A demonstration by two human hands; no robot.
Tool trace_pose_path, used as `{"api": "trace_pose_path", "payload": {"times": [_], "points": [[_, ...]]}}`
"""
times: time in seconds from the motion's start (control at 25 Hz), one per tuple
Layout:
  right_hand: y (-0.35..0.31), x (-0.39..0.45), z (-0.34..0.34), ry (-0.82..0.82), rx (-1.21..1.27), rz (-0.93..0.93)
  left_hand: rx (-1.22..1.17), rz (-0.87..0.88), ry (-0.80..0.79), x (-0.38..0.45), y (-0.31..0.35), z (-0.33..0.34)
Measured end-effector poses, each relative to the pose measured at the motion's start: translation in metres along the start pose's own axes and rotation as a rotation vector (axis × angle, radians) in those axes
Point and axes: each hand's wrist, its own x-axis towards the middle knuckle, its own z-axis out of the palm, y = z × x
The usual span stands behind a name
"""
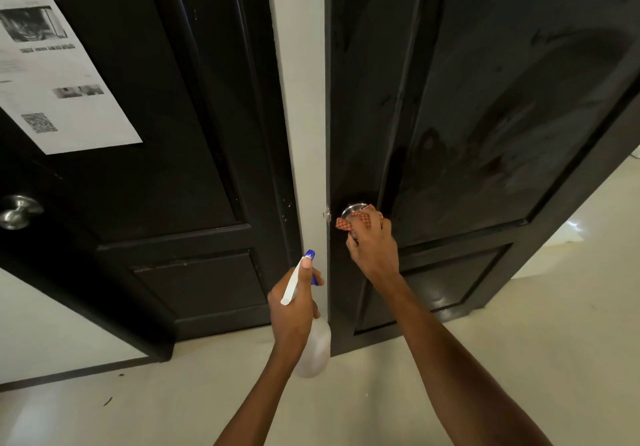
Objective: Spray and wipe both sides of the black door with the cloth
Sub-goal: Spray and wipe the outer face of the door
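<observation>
Now right hand (374, 241) fingers gripping cloth (356, 222) on knob (351, 209), left hand (294, 310) clutching spray bottle (313, 348)

Dim, soft indoor light — streaky sheen on the black door (485, 116), wide-angle bending at edges.

Indoor hallway, likely a residential or rental building: 2 black panelled doors (485, 116) with round metal knobs (19, 211), a printed notice with QR code (52, 71) taped on one, pale tiled floor (519, 307).
</observation>
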Motion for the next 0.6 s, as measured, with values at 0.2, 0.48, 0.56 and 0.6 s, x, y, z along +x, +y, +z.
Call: {"api": "trace_pose_path", "payload": {"times": [0.2,0.48,0.56,0.6], "points": [[0.015,-0.041,-0.019,0.052,0.106,-0.046,0.012,0.023,0.026,-0.029,-0.001,-0.002],[0.066,-0.151,-0.071,0.145,0.218,-0.086,0.016,0.017,0.014,-0.113,-0.006,0.015],[0.086,-0.189,-0.091,0.168,0.214,-0.081,0.018,0.021,-0.017,-0.144,-0.006,0.025],[0.096,-0.206,-0.102,0.176,0.214,-0.092,0.012,0.032,-0.045,-0.159,-0.007,0.029]]}}
